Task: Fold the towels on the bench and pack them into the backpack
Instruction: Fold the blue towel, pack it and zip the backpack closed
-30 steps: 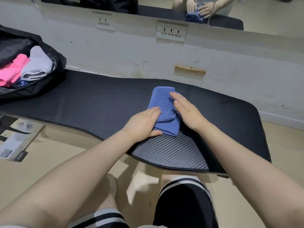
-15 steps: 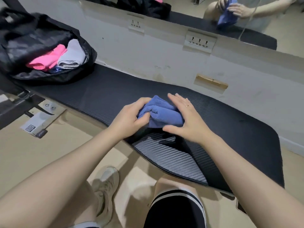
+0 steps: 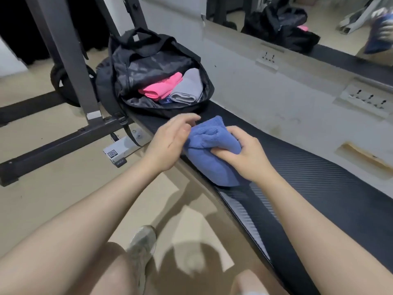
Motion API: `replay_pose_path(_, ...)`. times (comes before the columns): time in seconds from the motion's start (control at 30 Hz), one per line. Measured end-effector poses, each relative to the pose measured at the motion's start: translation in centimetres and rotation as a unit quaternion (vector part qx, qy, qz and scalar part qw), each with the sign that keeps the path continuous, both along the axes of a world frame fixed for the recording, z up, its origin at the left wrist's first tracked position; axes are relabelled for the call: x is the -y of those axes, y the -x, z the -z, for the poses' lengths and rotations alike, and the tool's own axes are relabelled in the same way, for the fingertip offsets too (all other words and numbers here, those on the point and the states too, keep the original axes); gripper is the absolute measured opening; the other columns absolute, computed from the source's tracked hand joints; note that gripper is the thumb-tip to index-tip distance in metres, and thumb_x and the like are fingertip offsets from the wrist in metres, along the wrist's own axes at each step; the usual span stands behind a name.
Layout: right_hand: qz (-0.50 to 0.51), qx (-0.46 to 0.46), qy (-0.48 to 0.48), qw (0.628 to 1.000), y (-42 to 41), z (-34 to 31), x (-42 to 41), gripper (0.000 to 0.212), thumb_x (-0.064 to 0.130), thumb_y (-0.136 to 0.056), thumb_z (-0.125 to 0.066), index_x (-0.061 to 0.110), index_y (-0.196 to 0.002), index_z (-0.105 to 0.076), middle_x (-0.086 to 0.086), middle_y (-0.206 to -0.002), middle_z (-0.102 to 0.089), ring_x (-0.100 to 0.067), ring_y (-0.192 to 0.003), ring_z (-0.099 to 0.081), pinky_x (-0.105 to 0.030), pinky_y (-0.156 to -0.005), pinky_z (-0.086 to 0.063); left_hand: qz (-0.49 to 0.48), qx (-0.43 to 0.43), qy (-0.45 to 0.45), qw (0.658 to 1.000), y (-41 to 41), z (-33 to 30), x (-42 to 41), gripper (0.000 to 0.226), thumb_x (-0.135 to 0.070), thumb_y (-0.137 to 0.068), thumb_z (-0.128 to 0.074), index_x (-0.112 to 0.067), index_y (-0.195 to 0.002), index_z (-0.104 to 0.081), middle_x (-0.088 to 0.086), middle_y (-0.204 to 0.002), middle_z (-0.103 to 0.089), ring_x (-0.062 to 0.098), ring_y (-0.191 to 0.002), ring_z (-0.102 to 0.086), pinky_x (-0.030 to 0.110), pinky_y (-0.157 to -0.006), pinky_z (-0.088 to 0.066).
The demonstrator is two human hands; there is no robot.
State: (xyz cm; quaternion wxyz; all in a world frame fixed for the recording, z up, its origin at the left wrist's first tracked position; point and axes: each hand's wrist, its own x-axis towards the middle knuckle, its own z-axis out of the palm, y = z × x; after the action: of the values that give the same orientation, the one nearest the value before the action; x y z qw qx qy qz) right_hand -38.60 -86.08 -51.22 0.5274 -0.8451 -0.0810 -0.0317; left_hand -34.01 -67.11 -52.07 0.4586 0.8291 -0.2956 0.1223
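The black bench (image 3: 319, 177) crosses the frame's right; the open backpack (image 3: 153, 67) sits upper centre. At centre, the right hand (image 3: 248, 154) clutches the folded blue towel (image 3: 210, 152), soft, light, best gripped across its folds; the left hand (image 3: 170, 141) seems loosely spread beside it.

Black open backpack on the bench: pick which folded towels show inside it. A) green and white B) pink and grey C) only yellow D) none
B: a folded pink towel and a folded grey towel lie side by side in the black open backpack.
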Motion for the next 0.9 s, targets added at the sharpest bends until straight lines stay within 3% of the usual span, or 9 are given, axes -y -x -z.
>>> replay_pose_path(0.13,0.087,0.011,-0.078,0.993,-6.1,-0.2,-3.0,0.022,0.024,-0.082,-0.065,0.037,-0.096,-0.054,0.026,-0.089,-0.063,0.011,-0.081,-0.059,-0.006,-0.067,-0.045,-0.095,-0.061,0.023,0.993,-8.4,-0.5,-4.4,0.039,-0.034,-0.090,-0.037,-0.011,-0.114,-0.057,-0.001,-0.098,-0.059,0.011,-0.085,-0.058,0.024,-0.079,-0.044)
replay_pose_path(0.23,0.135,0.009,-0.147,0.980,-10.8,-0.6,-5.0,0.026,0.018,-0.087,-0.060,0.042,-0.096,-0.054,0.027,-0.093,-0.063,0.013,-0.085,-0.059,-0.007,-0.070,-0.044,-0.131,-0.057,-0.146,0.979,-15.6,-1.2,-6.1,0.032,-0.009,-0.090,-0.045,-0.010,-0.121,-0.053,0.006,-0.113,-0.057,0.025,-0.098,-0.057,0.030,-0.084,-0.040)
replay_pose_path(0.33,0.155,-0.029,-0.204,0.966,-15.4,-1.2,-7.0,0.028,0.013,-0.088,-0.057,0.039,-0.099,-0.058,0.022,-0.091,-0.067,0.008,-0.085,-0.062,-0.010,-0.067,-0.047,-0.129,-0.055,-0.311,0.940,-22.3,-2.1,-6.5,0.041,-0.012,-0.088,-0.046,-0.013,-0.129,-0.046,0.010,-0.129,-0.047,0.029,-0.113,-0.048,0.040,-0.090,-0.042)
replay_pose_path(0.47,0.199,-0.082,-0.267,0.939,-22.2,-1.9,-8.8,0.031,0.012,-0.088,-0.052,0.041,-0.094,-0.059,0.016,-0.092,-0.070,-0.004,-0.085,-0.067,-0.018,-0.066,-0.052,-0.146,0.005,-0.515,0.845,-29.6,-2.5,-6.5,0.052,-0.029,-0.091,-0.049,-0.012,-0.138,-0.032,0.017,-0.149,-0.023,0.037,-0.132,-0.027,0.042,-0.101,-0.031)
replay_pose_path(0.57,0.218,-0.152,-0.288,0.920,-26.5,-1.9,-9.7,0.020,0.015,-0.088,-0.054,0.029,-0.100,-0.059,-0.003,-0.103,-0.068,-0.020,-0.095,-0.067,-0.034,-0.075,-0.054,-0.155,-0.057,-0.580,0.798,-31.9,-1.5,-7.2,0.077,-0.045,-0.088,-0.054,-0.016,-0.145,-0.013,0.021,-0.151,-0.015,0.042,-0.129,-0.029,0.043,-0.098,-0.035)
replay_pose_path(0.7,0.267,-0.225,-0.315,0.883,-29.7,-1.3,-10.7,0.039,0.018,-0.085,-0.062,0.018,-0.121,-0.045,-0.005,-0.113,-0.064,-0.021,-0.099,-0.065,-0.039,-0.086,-0.055,-0.122,-0.078,-0.588,0.796,-33.5,-0.8,-7.4,0.068,-0.028,-0.093,-0.045,-0.009,-0.146,-0.007,0.025,-0.144,-0.028,0.040,-0.115,-0.046,0.041,-0.083,-0.045)
replay_pose_path(0.8,0.305,-0.217,-0.243,0.895,-31.0,-1.6,-11.8,0.057,0.014,-0.086,-0.061,0.019,-0.135,-0.030,-0.001,-0.118,-0.058,-0.017,-0.097,-0.060,-0.031,-0.081,-0.050,-0.102,-0.103,-0.554,0.820,-34.7,-2.1,-7.9,0.061,-0.024,-0.094,-0.040,-0.005,-0.145,-0.012,0.017,-0.130,-0.047,0.037,-0.108,-0.055,0.040,-0.081,-0.045)
replay_pose_path(0.9,0.287,-0.174,0.008,0.942,-32.3,-1.2,-13.1,0.069,0.016,-0.091,-0.054,0.018,-0.146,-0.013,-0.003,-0.132,-0.047,-0.023,-0.113,-0.051,-0.026,-0.088,-0.037,-0.118,-0.089,-0.500,0.853,-35.4,-3.6,-8.5,0.058,-0.023,-0.093,-0.046,-0.006,-0.144,-0.023,0.016,-0.114,-0.058,0.038,-0.099,-0.059,0.041,-0.080,-0.047)
